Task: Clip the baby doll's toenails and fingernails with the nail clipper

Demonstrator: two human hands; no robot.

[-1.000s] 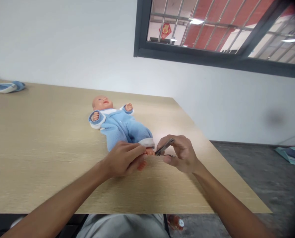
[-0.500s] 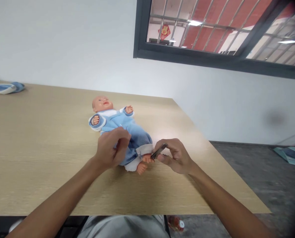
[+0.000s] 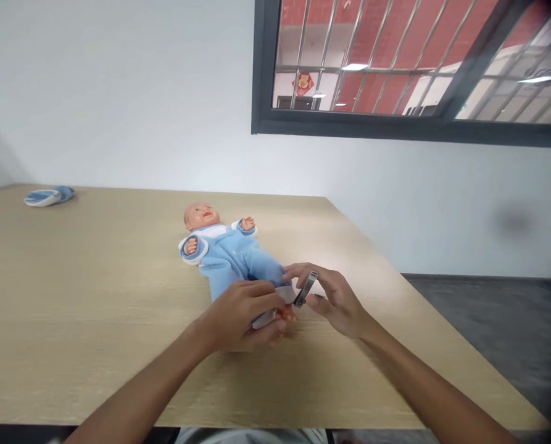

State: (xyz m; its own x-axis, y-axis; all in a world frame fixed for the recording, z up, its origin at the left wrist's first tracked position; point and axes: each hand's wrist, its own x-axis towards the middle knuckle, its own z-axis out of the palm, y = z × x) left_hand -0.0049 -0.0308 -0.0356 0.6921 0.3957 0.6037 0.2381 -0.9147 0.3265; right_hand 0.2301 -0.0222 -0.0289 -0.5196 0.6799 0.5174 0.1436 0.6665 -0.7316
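A baby doll [image 3: 224, 256] in a pale blue fleece suit with white cuffs lies on its back on a light wooden table [image 3: 94, 290]. My left hand [image 3: 240, 316] is wrapped around the doll's lower leg, covering most of its feet. One bare orange-pink foot [image 3: 286, 314] shows just past my fingers. My right hand [image 3: 335, 302] pinches a small metal nail clipper [image 3: 305, 288] between thumb and fingers, right beside that foot. I cannot tell whether the clipper touches the foot.
A blue and white folded cloth [image 3: 48, 197] lies at the table's far left. The table's right edge drops to a grey floor [image 3: 479, 327]. Behind the table stand a white wall [image 3: 118, 92] and a barred window [image 3: 395, 68].
My left hand has moved from the doll's belly back down to its lower legs. The clipper now stands more upright. The view has tilted, so the table appears lower and more level.
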